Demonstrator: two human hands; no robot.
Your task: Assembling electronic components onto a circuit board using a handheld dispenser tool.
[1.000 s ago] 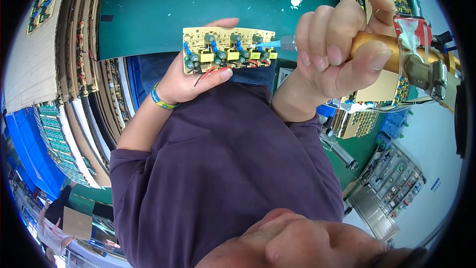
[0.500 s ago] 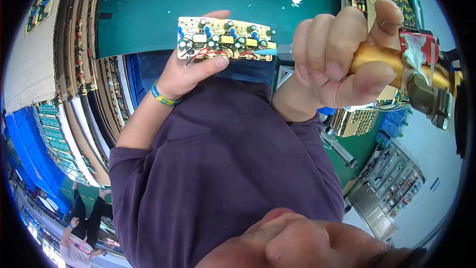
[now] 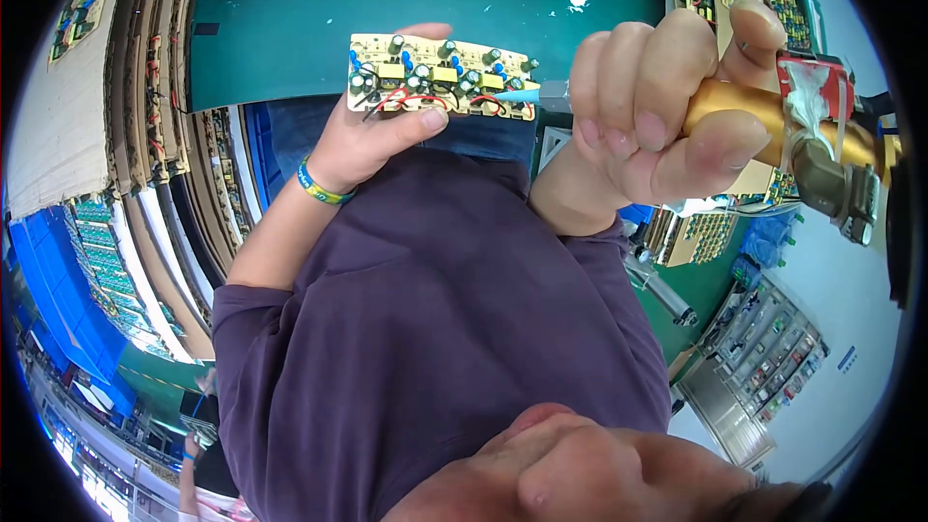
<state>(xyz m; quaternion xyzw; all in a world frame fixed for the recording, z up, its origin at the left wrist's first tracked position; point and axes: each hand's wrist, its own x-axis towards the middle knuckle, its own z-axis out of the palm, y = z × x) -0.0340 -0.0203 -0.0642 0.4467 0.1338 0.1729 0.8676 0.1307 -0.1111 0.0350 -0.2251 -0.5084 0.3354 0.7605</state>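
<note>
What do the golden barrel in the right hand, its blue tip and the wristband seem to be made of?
Golden barrel: probably metal, possibly anodised; its surface has a smooth, warm sheen.
Blue tip: likely smooth plastic, being an evenly coloured, tapering cone.
Wristband: perhaps silicone or fabric; flexible-looking, patterned yellow, green and blue, but too small to settle.
</note>
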